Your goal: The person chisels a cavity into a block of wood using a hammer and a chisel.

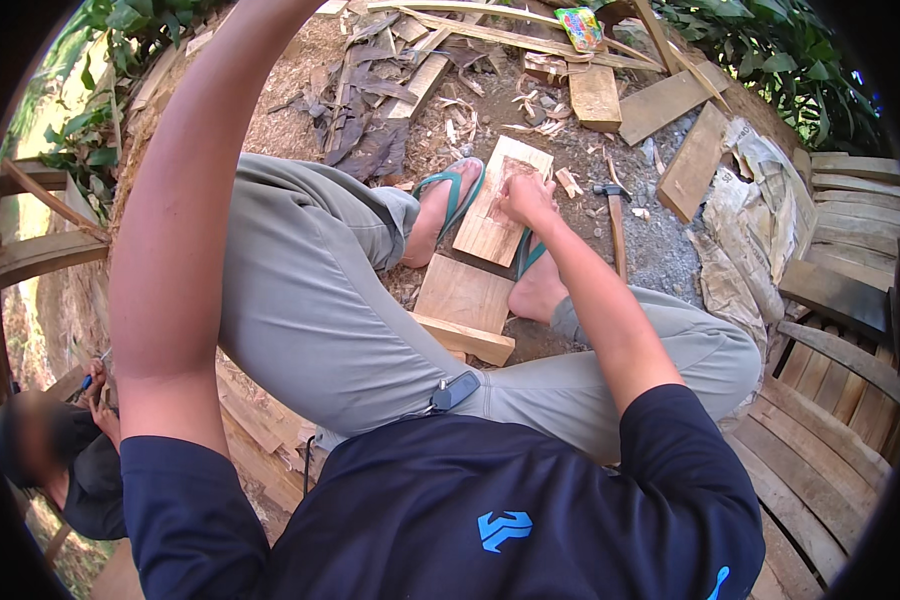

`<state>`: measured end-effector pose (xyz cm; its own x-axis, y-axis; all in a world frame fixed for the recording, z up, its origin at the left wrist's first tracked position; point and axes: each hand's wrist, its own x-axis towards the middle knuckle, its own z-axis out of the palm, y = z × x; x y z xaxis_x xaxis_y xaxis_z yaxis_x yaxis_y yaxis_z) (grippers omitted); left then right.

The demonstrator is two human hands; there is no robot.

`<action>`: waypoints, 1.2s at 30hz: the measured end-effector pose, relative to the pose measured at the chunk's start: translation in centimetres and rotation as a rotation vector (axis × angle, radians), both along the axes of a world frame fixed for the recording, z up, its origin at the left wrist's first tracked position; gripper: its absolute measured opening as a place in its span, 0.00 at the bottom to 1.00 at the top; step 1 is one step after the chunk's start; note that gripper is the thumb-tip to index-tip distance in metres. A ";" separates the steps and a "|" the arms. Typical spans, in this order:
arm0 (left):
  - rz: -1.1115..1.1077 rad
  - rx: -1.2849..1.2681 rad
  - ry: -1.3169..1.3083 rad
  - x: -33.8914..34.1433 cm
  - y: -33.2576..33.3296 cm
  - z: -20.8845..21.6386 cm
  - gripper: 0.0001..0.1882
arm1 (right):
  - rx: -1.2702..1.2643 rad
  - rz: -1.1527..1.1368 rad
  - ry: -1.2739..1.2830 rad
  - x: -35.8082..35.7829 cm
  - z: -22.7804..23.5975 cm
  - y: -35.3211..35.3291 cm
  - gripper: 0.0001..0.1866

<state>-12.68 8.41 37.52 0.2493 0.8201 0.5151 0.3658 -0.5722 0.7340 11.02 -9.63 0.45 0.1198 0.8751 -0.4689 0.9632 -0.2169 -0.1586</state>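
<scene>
My right hand [527, 200] is closed, resting on a pale wooden block [485, 232] that lies between my feet. What its fingers hold, if anything, is hidden. The top face of the block looks rough and cut into around my fingers. My left arm [175, 260] is raised along the left side, and its hand is beyond the upper edge. To the right of the block lies a hammer [618, 235] with a wooden handle and a dark head. Nearer to me, another wooden block [462, 293] sits on the ground with a wooden strip [465, 338] along its near side.
Wood offcuts [595, 95], planks [693, 165] and shavings [460, 125] litter the ground ahead. A crumpled sack [740, 215] lies at the right, beside stacked curved slats [820, 480]. Another person [80, 460] sits at the lower left. A colourful packet [580, 30] rests on the far wood.
</scene>
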 end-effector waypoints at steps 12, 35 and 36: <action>0.056 0.023 0.016 -0.4 0.4 0.1 0.20 | 0.545 0.303 -0.068 -1.4 -1.3 -5.1 0.10; 0.031 0.038 -0.013 -1.1 -0.8 0.6 0.18 | 0.189 0.129 -0.015 3.5 1.5 2.3 0.09; 0.029 0.029 -0.011 -1.0 -1.0 0.6 0.19 | 0.183 0.186 -0.064 2.7 0.6 1.4 0.09</action>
